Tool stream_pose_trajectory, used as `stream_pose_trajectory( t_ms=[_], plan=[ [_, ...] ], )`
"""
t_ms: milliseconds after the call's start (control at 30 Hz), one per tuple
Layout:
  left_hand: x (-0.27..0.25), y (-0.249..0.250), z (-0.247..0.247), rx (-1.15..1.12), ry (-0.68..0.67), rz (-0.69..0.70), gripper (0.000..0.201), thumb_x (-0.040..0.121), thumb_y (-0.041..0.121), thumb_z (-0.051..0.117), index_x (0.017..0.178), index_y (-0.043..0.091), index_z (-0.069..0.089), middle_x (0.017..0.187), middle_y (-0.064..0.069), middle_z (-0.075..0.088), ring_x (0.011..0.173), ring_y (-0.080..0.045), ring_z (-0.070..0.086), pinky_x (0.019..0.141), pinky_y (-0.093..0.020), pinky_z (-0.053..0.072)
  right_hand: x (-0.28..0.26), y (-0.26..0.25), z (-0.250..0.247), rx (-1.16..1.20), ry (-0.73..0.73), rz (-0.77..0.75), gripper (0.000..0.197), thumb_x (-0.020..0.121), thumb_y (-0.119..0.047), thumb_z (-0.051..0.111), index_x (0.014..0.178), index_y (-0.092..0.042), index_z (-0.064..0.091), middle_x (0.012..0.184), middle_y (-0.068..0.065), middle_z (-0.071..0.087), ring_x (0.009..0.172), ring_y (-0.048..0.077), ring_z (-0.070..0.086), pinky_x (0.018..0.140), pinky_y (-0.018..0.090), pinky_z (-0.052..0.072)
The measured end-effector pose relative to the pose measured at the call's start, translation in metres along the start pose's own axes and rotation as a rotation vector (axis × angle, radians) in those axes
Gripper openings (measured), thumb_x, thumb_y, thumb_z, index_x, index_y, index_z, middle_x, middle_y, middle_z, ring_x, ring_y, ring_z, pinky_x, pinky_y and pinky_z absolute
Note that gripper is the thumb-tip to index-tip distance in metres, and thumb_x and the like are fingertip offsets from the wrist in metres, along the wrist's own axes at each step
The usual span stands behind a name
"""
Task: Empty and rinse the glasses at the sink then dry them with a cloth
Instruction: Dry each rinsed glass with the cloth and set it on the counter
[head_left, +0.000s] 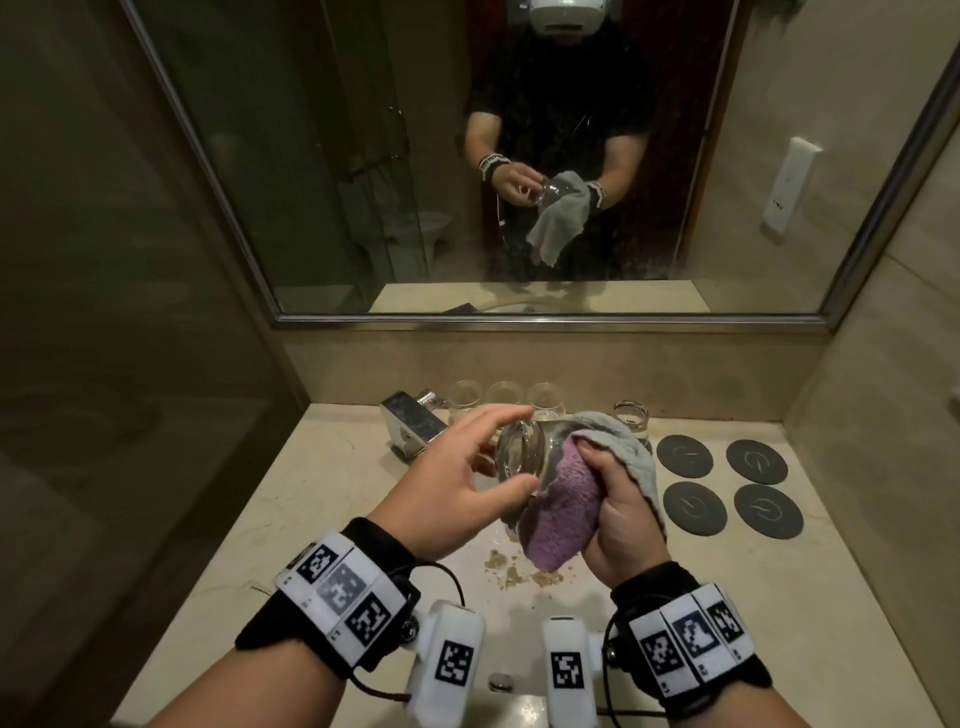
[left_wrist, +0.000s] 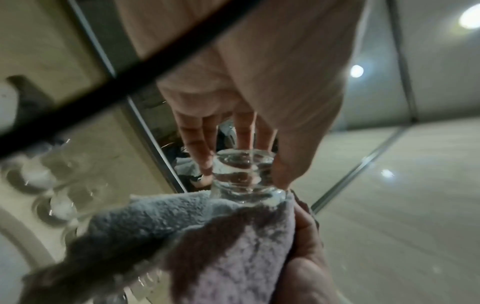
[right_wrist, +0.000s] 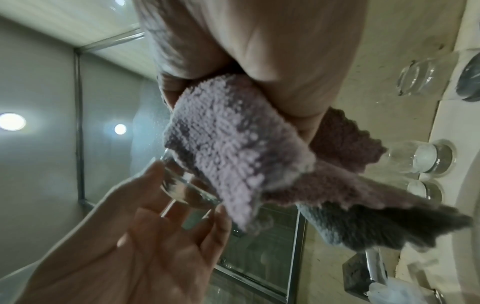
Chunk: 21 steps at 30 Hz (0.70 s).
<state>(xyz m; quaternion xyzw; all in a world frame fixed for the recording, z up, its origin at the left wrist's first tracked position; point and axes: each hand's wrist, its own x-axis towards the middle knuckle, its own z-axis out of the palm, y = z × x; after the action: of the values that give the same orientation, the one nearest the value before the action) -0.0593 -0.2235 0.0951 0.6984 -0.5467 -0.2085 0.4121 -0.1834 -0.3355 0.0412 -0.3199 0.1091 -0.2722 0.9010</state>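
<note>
Bathroom vanity, beige marble countertop (head_left: 322, 467) under a wide framed mirror (head_left: 519, 156); sink basin (head_left: 519, 587) at centre with brown grit on its near slope. Chrome faucet (head_left: 413, 423) at back left.

Glass being dried (head_left: 514, 457) is held above the basin, lying roughly on its side, thick base toward the left hand, mouth toward the right.

Left hand (head_left: 462, 483): fingers spread and mostly straight, tips touching around the base end of the glass. Thumb below, index along the top. Left wrist view shows fingertips (left_wrist: 205, 156) against the heavy clear base (left_wrist: 244, 174); not a closed grip, more a light steadying touch.

Right hand (head_left: 618, 514): fingers curled round a cloth (head_left: 561, 504), purple on one face, grey on the other. Cloth is bunched over the mouth end of the glass and hangs down below the hand. Right wrist view shows the purple fold (right_wrist: 228, 148) pressed on the glass rim, grey tail trailing off.

Along the back wall, three clear glasses (head_left: 503, 397) stand in a row just right of the faucet; another short glass (head_left: 631, 418) stands apart further right. Four dark round coasters (head_left: 727, 486) lie in a square on the counter's right side.

Mirror reflects the person holding glass and cloth.
</note>
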Motion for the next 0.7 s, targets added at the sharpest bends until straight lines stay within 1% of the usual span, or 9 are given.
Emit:
stream_pose_trajectory(
  t_ms=[67, 133, 233, 300, 400, 467, 567, 633, 700],
  plan=[
    [0.001, -0.002, 0.0, -0.053, 0.009, -0.029, 0.06, 0.088, 0.035, 0.069, 0.141, 0.035, 0.042, 0.131, 0.021, 0.049, 0.102, -0.002, 0.059, 0.084, -0.021, 0.053, 0.001, -0.002, -0.001, 0.014, -0.013, -0.011, 0.065, 0.038, -0.044, 0.094, 0.092, -0.011, 0.078, 0.101, 0.017, 0.073, 0.091, 0.03, 0.07, 0.085, 0.045, 0.056],
    [0.004, 0.003, 0.002, -0.146, 0.045, -0.17, 0.059, 0.084, 0.055, 0.058, 0.137, 0.031, 0.045, 0.126, 0.016, 0.054, 0.087, -0.003, 0.066, 0.072, -0.022, 0.056, 0.001, 0.001, 0.0, -0.011, 0.039, -0.032, 0.065, 0.036, -0.046, 0.094, 0.092, -0.015, 0.078, 0.102, 0.013, 0.073, 0.094, 0.029, 0.067, 0.099, 0.052, 0.046],
    [0.004, 0.003, 0.003, -0.162, 0.089, -0.23, 0.057, 0.077, 0.062, 0.052, 0.114, 0.019, 0.062, 0.107, 0.001, 0.066, 0.063, -0.008, 0.064, 0.059, -0.023, 0.052, -0.001, 0.008, 0.004, -0.032, 0.105, -0.072, 0.066, 0.031, -0.046, 0.095, 0.089, -0.02, 0.079, 0.102, 0.009, 0.073, 0.093, 0.025, 0.067, 0.098, 0.057, 0.044],
    [-0.001, 0.002, 0.001, -0.083, 0.086, -0.129, 0.049, 0.083, 0.052, 0.062, 0.123, 0.023, 0.06, 0.112, 0.007, 0.064, 0.075, -0.008, 0.065, 0.067, -0.022, 0.053, -0.003, 0.008, 0.006, 0.0, 0.122, -0.029, 0.082, 0.032, -0.041, 0.097, 0.105, -0.012, 0.073, 0.116, 0.02, 0.067, 0.105, 0.035, 0.061, 0.102, 0.066, 0.038],
    [-0.005, -0.004, -0.002, 0.039, 0.039, 0.0, 0.057, 0.086, 0.033, 0.071, 0.138, 0.035, 0.047, 0.128, 0.024, 0.051, 0.102, -0.001, 0.056, 0.083, -0.019, 0.051, -0.006, 0.004, 0.007, 0.064, 0.099, 0.055, 0.106, 0.031, -0.038, 0.097, 0.121, 0.0, 0.059, 0.12, 0.028, 0.061, 0.105, 0.039, 0.059, 0.103, 0.063, 0.038],
    [-0.004, -0.002, 0.002, -0.059, 0.039, -0.081, 0.064, 0.082, 0.044, 0.071, 0.139, 0.04, 0.041, 0.131, 0.024, 0.049, 0.104, -0.001, 0.056, 0.079, -0.02, 0.052, -0.007, 0.001, 0.008, 0.083, 0.084, 0.001, 0.089, 0.028, -0.038, 0.098, 0.106, -0.006, 0.07, 0.105, 0.019, 0.07, 0.092, 0.032, 0.068, 0.087, 0.05, 0.055],
    [0.001, -0.002, 0.01, -0.141, 0.061, -0.157, 0.067, 0.074, 0.067, 0.065, 0.129, 0.033, 0.049, 0.126, 0.006, 0.06, 0.097, -0.01, 0.063, 0.075, -0.024, 0.052, -0.009, 0.007, 0.012, 0.073, -0.001, -0.109, 0.061, 0.029, -0.036, 0.098, 0.083, -0.017, 0.079, 0.09, 0.01, 0.075, 0.08, 0.021, 0.073, 0.066, 0.035, 0.06],
    [0.002, -0.004, 0.012, -0.111, 0.09, -0.131, 0.067, 0.072, 0.066, 0.07, 0.127, 0.032, 0.052, 0.12, 0.006, 0.065, 0.101, -0.011, 0.066, 0.085, -0.033, 0.056, -0.009, 0.009, 0.004, -0.016, -0.001, -0.139, 0.052, 0.039, -0.034, 0.097, 0.085, -0.021, 0.079, 0.093, 0.008, 0.075, 0.084, 0.02, 0.072, 0.073, 0.035, 0.059],
    [0.001, -0.004, 0.007, -0.123, 0.107, -0.11, 0.072, 0.067, 0.058, 0.075, 0.131, 0.034, 0.051, 0.12, 0.009, 0.064, 0.106, -0.008, 0.066, 0.092, -0.036, 0.055, -0.014, 0.0, -0.005, -0.348, -0.008, -0.245, 0.036, 0.063, -0.035, 0.085, 0.096, -0.027, 0.075, 0.106, 0.003, 0.073, 0.101, 0.017, 0.067, 0.094, 0.041, 0.052]
  ],
)
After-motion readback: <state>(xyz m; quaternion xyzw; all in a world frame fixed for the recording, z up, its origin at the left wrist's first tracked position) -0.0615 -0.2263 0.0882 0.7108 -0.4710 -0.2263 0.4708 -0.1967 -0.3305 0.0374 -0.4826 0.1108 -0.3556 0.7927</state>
